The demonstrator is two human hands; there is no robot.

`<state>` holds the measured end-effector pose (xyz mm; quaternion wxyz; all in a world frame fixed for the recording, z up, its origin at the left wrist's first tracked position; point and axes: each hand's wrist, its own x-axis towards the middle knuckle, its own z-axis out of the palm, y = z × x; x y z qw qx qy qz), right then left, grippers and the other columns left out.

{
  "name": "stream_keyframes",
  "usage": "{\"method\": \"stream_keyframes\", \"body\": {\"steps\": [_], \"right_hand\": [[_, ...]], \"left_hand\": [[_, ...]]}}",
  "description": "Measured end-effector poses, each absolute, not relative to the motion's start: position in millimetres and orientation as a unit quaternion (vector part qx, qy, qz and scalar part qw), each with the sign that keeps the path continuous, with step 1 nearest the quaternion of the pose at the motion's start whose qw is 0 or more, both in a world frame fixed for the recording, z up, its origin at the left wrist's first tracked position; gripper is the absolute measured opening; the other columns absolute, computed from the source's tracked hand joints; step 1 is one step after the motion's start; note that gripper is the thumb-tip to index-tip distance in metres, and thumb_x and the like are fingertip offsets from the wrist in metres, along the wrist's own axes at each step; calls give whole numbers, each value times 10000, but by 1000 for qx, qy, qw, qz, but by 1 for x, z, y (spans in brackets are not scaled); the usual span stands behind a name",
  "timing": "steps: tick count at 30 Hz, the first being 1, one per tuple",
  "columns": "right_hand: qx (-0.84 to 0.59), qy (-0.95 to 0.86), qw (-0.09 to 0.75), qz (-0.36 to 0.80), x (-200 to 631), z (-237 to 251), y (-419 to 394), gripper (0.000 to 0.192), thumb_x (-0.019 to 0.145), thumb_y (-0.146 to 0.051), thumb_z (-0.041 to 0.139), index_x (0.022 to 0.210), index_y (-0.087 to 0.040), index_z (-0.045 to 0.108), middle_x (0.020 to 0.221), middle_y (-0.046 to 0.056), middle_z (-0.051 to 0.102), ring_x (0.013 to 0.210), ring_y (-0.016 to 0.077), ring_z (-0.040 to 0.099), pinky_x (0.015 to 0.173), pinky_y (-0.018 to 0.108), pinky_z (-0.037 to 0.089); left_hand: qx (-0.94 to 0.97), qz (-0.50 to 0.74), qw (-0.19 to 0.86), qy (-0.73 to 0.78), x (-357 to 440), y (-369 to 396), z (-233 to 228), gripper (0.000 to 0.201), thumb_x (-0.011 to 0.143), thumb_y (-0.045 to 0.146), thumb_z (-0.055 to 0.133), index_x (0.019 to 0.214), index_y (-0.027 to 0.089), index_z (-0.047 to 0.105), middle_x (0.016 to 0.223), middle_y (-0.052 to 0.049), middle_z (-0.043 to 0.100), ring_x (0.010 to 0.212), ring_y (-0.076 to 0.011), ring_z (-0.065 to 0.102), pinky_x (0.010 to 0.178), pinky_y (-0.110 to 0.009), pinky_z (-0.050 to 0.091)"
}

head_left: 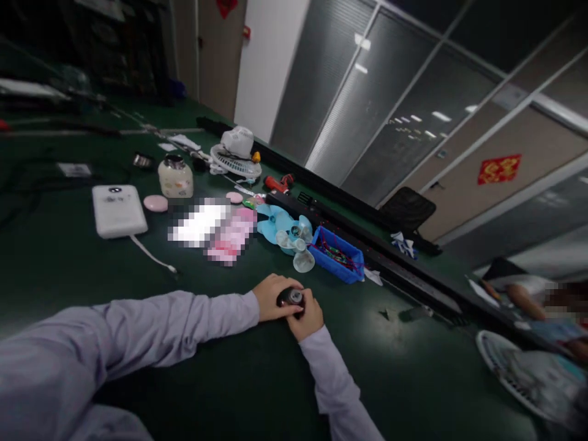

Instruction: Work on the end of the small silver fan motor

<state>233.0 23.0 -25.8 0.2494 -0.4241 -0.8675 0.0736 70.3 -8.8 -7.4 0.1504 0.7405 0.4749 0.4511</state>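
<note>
Both of my hands are closed around a small black cylinder with a grey round end (294, 296), just above or on the green table (220, 367). My left hand (271, 297) wraps it from the left, fingers over its top. From the right, my right hand (309, 315) grips its other side. What the cylinder is, I cannot make out. Just beyond my hands lie light-blue fan blades (274, 224) and translucent fan blades (301, 245). Beside them sits a blue bin (337, 256) with coloured wires in it.
Left of my hands are a white power bank (119, 211) with a cable, a cream bottle (176, 177) and a pink round lid (155, 203). A red power tool (278, 183) and a white fan (235, 160) lie farther back. A person (528, 297) sits at right, near another fan (519, 373).
</note>
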Motion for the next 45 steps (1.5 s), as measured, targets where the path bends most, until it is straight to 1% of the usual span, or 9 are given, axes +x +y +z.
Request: {"method": "stream_keyframes", "body": {"steps": [14,19,24,27,29,32,36,40,45], "right_hand": [[-434,-848,277,126,233,-30,24,329,723,-448,603,896,-203,469,771,46,621,703,230,613,610,302,459],[-379,-861,289,180,235,-27,24,359,706,-322,592,1003,-209,427,829,41,623,683,192,595,565,270,458],[-326,-840,331,280,234,-15,20,413,726,-191,460,1123,-191,345,795,17,563,594,139,533,501,230,423],[-314,-810,384,314,236,-7,18,362,746,-207,477,1106,-190,441,713,-10,503,584,138,489,546,249,420],[-314,-798,406,316,237,-2,16,340,764,-212,526,1104,-198,541,718,-4,542,618,142,495,627,276,423],[-324,-792,425,297,233,8,12,207,779,-267,604,969,-224,674,699,-11,604,606,126,504,696,297,405],[-365,-776,434,276,225,14,12,207,791,-375,633,878,-210,724,636,-27,589,552,98,499,651,258,425],[-399,-755,429,295,224,7,13,337,786,-460,637,895,-156,732,597,-30,545,483,70,442,446,178,365],[-389,-764,410,312,229,19,10,250,748,-412,694,838,-187,755,632,-29,537,504,66,444,452,173,362]], "left_hand": [[735,461,172,467,71,-6,-14,357,739,387,661,1059,238,609,978,-24,690,910,-206,623,847,-329,411],[707,486,180,480,74,-6,-17,379,683,376,707,1023,239,615,942,-19,687,868,-219,621,812,-343,431],[695,473,216,497,69,-10,-9,388,689,339,690,1039,229,565,982,-14,687,918,-207,639,831,-333,470],[709,428,243,505,66,-13,-2,453,709,317,671,1104,215,472,1007,-24,691,943,-181,660,848,-297,501],[721,398,248,510,65,-16,2,477,739,324,639,1142,207,412,998,-40,696,922,-182,676,820,-296,527],[745,375,234,500,62,-19,5,361,764,271,582,1082,215,420,998,-56,695,924,-197,686,790,-309,551],[748,379,250,485,55,-11,-3,328,779,315,599,1058,239,446,979,-35,712,901,-206,702,774,-326,577],[732,394,298,469,56,-6,-13,330,728,392,660,995,258,521,901,-7,734,836,-229,715,750,-340,590],[696,436,347,453,58,-14,-12,311,708,479,670,917,267,581,856,14,735,819,-228,711,740,-324,586]]}}
